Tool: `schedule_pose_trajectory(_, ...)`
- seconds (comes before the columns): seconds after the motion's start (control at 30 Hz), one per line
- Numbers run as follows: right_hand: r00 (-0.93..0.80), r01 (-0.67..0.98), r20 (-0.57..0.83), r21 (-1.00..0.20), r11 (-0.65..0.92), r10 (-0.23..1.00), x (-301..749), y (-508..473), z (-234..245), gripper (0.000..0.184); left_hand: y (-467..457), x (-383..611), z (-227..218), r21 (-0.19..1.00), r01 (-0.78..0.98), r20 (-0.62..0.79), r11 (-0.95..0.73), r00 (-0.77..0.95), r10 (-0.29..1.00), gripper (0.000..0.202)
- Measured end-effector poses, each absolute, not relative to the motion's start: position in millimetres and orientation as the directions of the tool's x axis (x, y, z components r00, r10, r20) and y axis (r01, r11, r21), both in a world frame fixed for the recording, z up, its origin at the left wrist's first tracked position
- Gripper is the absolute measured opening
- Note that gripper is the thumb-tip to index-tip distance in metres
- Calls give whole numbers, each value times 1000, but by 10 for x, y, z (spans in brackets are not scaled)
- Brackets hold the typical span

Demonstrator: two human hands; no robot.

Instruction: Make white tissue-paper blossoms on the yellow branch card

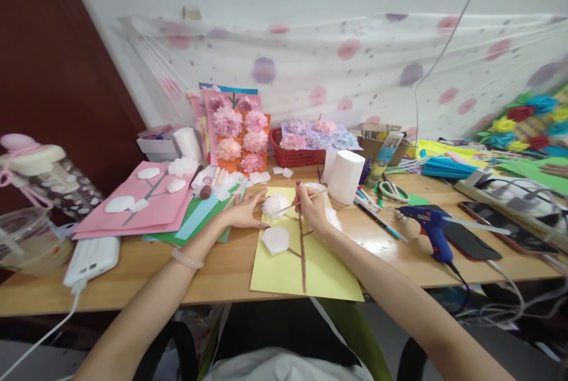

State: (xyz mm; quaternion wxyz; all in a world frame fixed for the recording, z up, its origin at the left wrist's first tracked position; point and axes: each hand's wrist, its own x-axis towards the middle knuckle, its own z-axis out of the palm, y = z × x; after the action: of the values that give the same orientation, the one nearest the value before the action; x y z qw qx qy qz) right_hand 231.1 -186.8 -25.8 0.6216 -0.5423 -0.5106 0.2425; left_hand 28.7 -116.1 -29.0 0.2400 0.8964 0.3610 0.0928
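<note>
A yellow sheet [331, 268] lies in front of me with a brown branching stem on it. My right hand [313, 206] pinches a thin wooden stick [286, 210], which slants down to the left over a fluffy white paper flower [274, 203]. At the sheet's left edge, my left hand [248, 209] has its fingers apart and curved beside that flower. Below the flower is a flat white paper hexagon [276, 240]. More white ruffled paper [333, 218] shows partly behind my right hand.
To the right are a white paper roll [345, 177], markers [377, 220], scissors [394, 191], a blue glue gun [430, 227] and phones. Pink sheets [155, 206] with white pieces, a power bank [92, 260] and a cup [33, 245] are left. Pink flower cards [239, 132] stand behind.
</note>
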Motion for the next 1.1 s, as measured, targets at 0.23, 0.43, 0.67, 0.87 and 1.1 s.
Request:
schedule_pose_trajectory(0.23,413,303,415,-902,308,811,2319,-1827,-327,56,-1164,295,-279,476,613,-40,-630,731,681,104)
schedule_pose_trajectory(0.43,451,300,433,-897,324,780,2337,-1826,-305,57,-1148,286,-310,478,598,-15,-643,737,675,102)
schedule_pose_trajectory(0.67,279,362,476,-857,368,834,2254,-1904,-296,60,-1183,301,-281,505,605,-21,-616,722,691,101)
schedule_pose_trajectory(0.87,329,459,514,-820,342,792,2286,-1889,-301,59,-1204,301,-236,493,619,-47,-611,720,692,103)
schedule_pose_trajectory(1.1,346,474,531,-810,344,773,2302,-1881,-298,57,-1211,316,-266,497,609,-19,-618,720,694,100)
